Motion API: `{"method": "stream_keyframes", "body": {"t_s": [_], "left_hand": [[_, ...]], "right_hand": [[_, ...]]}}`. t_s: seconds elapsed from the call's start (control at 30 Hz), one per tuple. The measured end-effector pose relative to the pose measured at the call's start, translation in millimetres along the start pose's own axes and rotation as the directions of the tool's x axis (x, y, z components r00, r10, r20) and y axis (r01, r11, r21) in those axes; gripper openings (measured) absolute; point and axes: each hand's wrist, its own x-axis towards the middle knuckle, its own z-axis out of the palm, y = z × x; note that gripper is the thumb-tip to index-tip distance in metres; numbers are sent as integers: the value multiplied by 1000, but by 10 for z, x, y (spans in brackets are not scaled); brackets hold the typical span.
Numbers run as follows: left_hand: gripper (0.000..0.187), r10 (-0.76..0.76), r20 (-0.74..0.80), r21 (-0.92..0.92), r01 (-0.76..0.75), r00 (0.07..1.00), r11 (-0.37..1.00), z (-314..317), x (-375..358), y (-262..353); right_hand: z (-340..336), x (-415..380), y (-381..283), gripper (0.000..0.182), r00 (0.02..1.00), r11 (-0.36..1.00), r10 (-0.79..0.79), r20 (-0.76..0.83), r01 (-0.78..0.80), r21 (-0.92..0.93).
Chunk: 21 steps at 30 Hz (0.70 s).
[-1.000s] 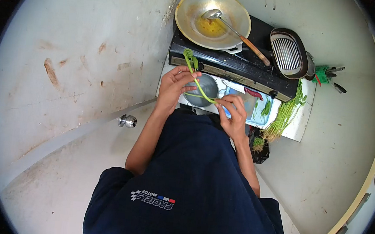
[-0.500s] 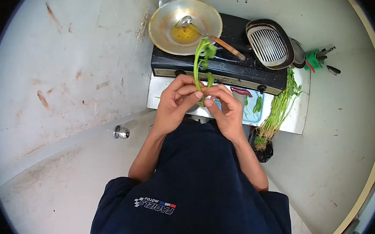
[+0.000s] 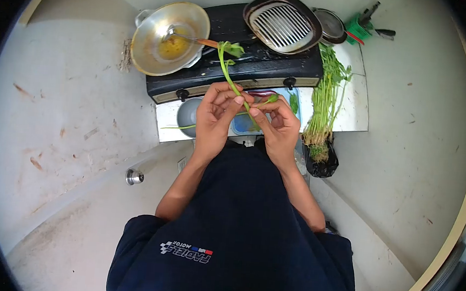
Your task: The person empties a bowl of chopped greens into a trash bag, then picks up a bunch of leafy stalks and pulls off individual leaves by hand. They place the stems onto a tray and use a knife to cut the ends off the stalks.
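A green leafy stem [image 3: 226, 69] rises from between my two hands, its leaves at the top near the ladle's wooden handle [image 3: 206, 42]. My left hand [image 3: 217, 112] pinches it between thumb and fingers. Close beside, my right hand [image 3: 275, 124] pinches the lower part of the stem, and a small leaf [image 3: 272, 98] shows at its fingertips. Behind the hands are a blue tray [image 3: 299, 108] with some leaves and a dark red item, and a grey bowl [image 3: 187, 116] with a thin stem across it.
On the black stove [image 3: 230, 23] stand a wok [image 3: 143, 42] with yellow oil and a ridged grill pan [image 3: 284, 25]. A bundle of leafy stems [image 3: 327, 98] lies at the right by a black plastic bag [image 3: 323, 167]. Behind are a strainer [image 3: 330, 27] and a green basket [image 3: 358, 29].
The view has shifted, so the stove and pans appear further left. The stem now leans to the left, and its lower end shows between both hands.
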Motion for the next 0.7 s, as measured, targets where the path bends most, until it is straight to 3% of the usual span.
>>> {"method": "stream_keyframes", "body": {"t_s": [0.3, 0.4, 0.7], "left_hand": [[21, -170, 55, 91, 165, 984, 982, 766, 94, -363], [21, -144, 36, 98, 140, 989, 985, 995, 113, -576], [24, -100, -37, 117, 104, 994, 988, 1402, 32, -1123]], "right_hand": [[-824, -146, -95, 7, 993, 999, 24, -117, -21, 28], [-1037, -173, -105, 6, 987, 1000, 10, -158, -7, 21], [-1797, -139, 31, 9, 993, 993, 115, 32, -116, 31]]}}
